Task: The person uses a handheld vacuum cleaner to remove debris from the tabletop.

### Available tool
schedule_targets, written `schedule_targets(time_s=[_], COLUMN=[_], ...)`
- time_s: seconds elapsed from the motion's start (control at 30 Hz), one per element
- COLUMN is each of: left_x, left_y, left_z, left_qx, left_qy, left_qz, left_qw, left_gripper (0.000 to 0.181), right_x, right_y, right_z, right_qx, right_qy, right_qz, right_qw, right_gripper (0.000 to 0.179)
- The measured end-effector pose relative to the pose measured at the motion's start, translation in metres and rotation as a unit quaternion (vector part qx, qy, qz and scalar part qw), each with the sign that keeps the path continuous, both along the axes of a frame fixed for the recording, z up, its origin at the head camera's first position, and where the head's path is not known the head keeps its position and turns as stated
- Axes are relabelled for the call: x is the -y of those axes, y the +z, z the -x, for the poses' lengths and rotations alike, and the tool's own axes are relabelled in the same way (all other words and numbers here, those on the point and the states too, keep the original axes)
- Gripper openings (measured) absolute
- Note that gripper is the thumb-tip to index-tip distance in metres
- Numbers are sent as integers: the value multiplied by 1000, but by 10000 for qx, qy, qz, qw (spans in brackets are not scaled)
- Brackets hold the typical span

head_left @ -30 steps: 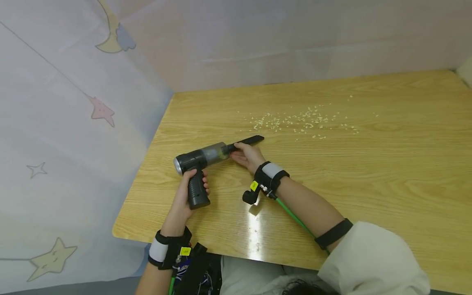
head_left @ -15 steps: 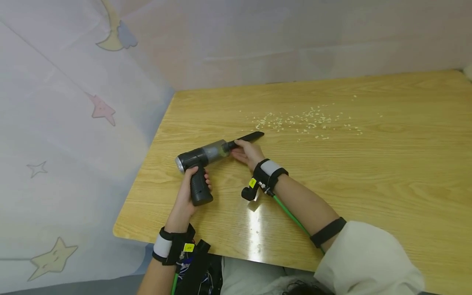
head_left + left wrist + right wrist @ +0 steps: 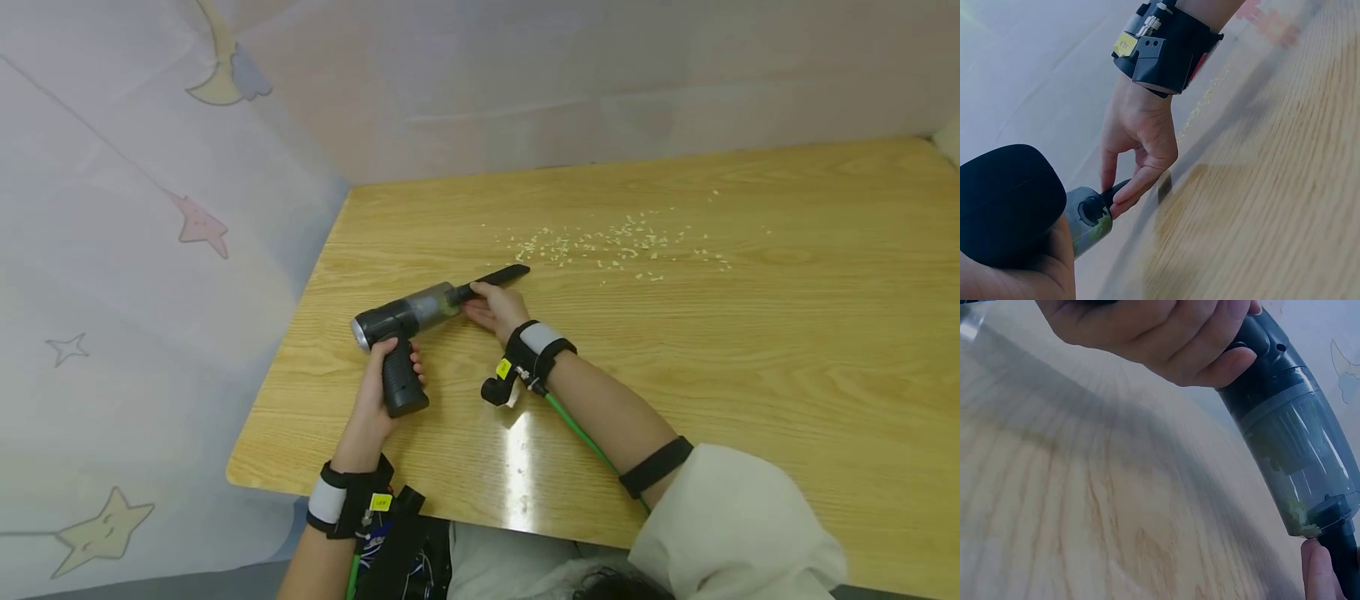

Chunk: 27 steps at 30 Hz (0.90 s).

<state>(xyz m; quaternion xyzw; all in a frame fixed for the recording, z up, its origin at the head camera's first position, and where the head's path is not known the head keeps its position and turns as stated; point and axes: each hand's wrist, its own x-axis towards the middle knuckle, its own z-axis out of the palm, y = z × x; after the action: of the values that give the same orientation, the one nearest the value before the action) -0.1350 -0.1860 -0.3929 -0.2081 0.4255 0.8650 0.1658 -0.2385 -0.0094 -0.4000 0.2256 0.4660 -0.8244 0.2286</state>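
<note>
My left hand [image 3: 375, 383] grips the ribbed handle of a black handheld vacuum cleaner [image 3: 386, 323], its fingers wrapped round it. The vacuum's clear dust cup [image 3: 1310, 456] has some greenish-yellow debris inside near its front end. A long flat black crevice nozzle [image 3: 504, 276] is attached at the front and points right and away from me. My right hand [image 3: 501, 312] pinches the nozzle near its base, between thumb and fingers, as the left wrist view [image 3: 1141, 134] also shows. The vacuum is held above the table, its shadow cast on the wood.
Pale crumbs [image 3: 622, 242] lie scattered over the wooden table [image 3: 712, 375], beyond the nozzle tip. A printed curtain [image 3: 150, 333] borders the table's left and back sides. Green cables [image 3: 585, 437] run along both forearms, and a black strap [image 3: 397, 533] hangs at the front edge.
The vacuum's handle and nozzle tip have risen slightly in the head view. My right hand and forearm have shifted a little left. Both hands keep their hold.
</note>
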Motion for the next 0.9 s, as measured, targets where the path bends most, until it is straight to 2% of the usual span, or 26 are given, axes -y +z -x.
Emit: schedule_targets(time_s=[0.2, 0.4, 0.6, 0.9], left_x=[12, 13, 4, -4], left_y=[4, 4, 5, 7], left_z=[-9, -11, -3, 8], left_qx=[117, 49, -116, -145], left_qy=[163, 294, 176, 126], left_qz=[-101, 121, 468, 280], left_qw=[9997, 9995, 9987, 9994], left_gripper=[30, 30, 30, 28], right_x=[13, 18, 12, 2], right_y=[0, 6, 10, 7], right_z=[-5, -7, -3, 5], right_qx=[-11, -17, -50, -11], right_qy=[151, 241, 199, 120], right_qz=[37, 103, 101, 361], right_qw=[9999, 9997, 9997, 9993], right_gripper=[39, 39, 39, 42])
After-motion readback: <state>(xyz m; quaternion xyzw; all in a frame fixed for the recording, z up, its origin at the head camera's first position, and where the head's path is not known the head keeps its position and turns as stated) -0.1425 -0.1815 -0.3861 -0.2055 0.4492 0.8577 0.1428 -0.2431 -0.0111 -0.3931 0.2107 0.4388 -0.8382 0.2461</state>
